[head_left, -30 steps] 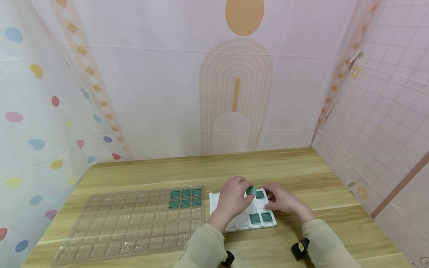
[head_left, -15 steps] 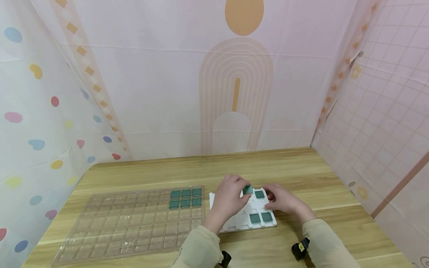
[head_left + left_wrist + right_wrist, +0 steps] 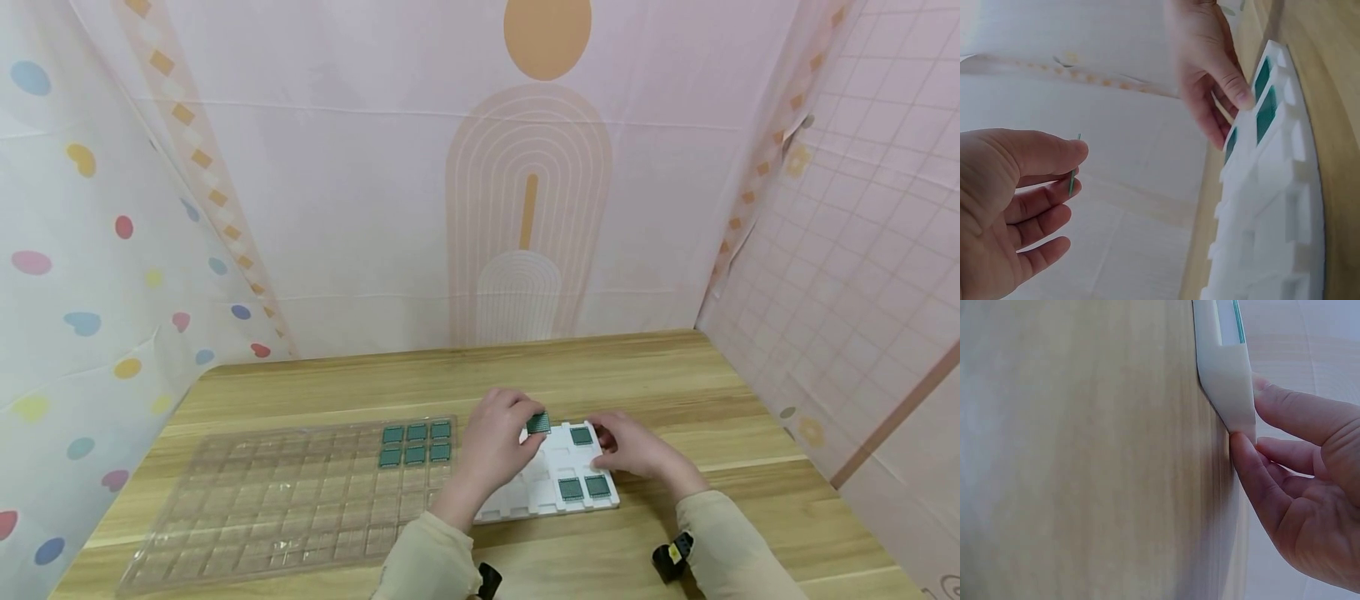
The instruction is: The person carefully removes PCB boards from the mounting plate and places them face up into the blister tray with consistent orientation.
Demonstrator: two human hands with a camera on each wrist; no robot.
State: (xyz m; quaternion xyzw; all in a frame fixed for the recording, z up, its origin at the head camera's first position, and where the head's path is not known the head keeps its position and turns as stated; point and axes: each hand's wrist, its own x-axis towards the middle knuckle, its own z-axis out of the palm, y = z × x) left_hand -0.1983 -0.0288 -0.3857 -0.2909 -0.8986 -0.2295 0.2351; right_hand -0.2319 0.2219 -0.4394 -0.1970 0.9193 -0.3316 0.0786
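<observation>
Lifting green chip (image 3: 537, 423) clear of white tray (image 3: 525, 500): our left hand (image 3: 491, 446) pinches it, drifting left toward clear tray (image 3: 262, 500). Right hand (image 3: 633, 450), fingers relaxed, steadies white tray's edge.

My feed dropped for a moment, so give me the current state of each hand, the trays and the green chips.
Left hand: pinching one green chip, lifted above the white tray.
Right hand: fingers resting on the white tray's right edge, holding nothing.
White tray: flat on the table, three chips still seated, other pockets empty.
Clear tray: flat on the table, six chips in its far right corner, rest empty.
</observation>
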